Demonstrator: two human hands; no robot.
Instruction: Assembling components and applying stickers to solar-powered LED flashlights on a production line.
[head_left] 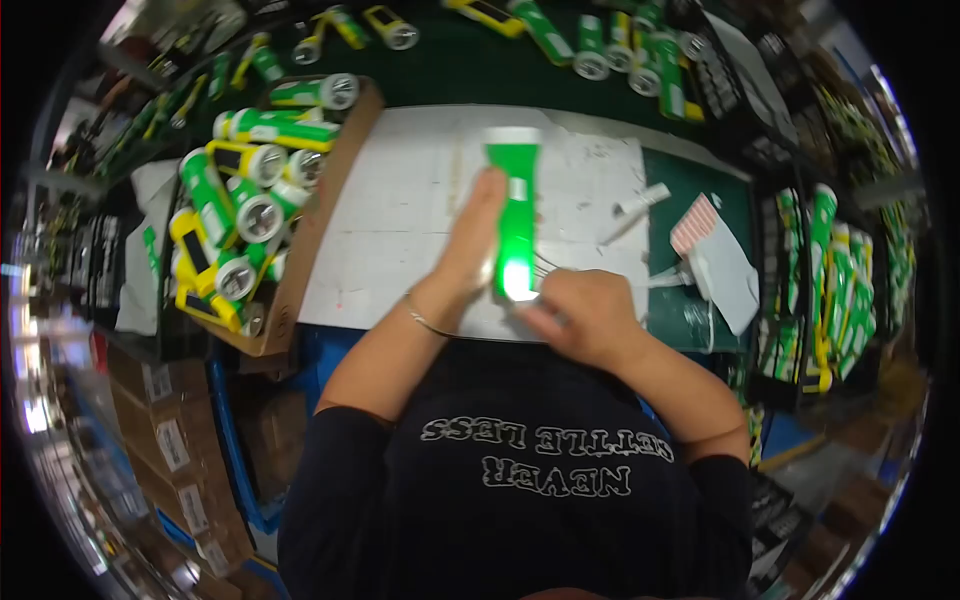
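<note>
A green flashlight (516, 210) with a white head stands out over the white work sheet, its head pointing away from me. My left hand (470, 235) is closed round its left side. A bright glow shows at the near end of the flashlight. At that end my right hand (590, 315) is curled, thumb and fingers close to the tip. Thin pale wires (543, 263) run beside the flashlight toward the right hand's fingers. Motion blur and the fingers hide what the right hand pinches.
On the left, a cardboard box (345, 165) holds several green, white and yellow flashlights. More flashlights (590, 60) lie along the far edge. A white marker (640, 203) and a white cabled piece (722, 270) lie right. A bin of packed flashlights (840, 300) stands far right.
</note>
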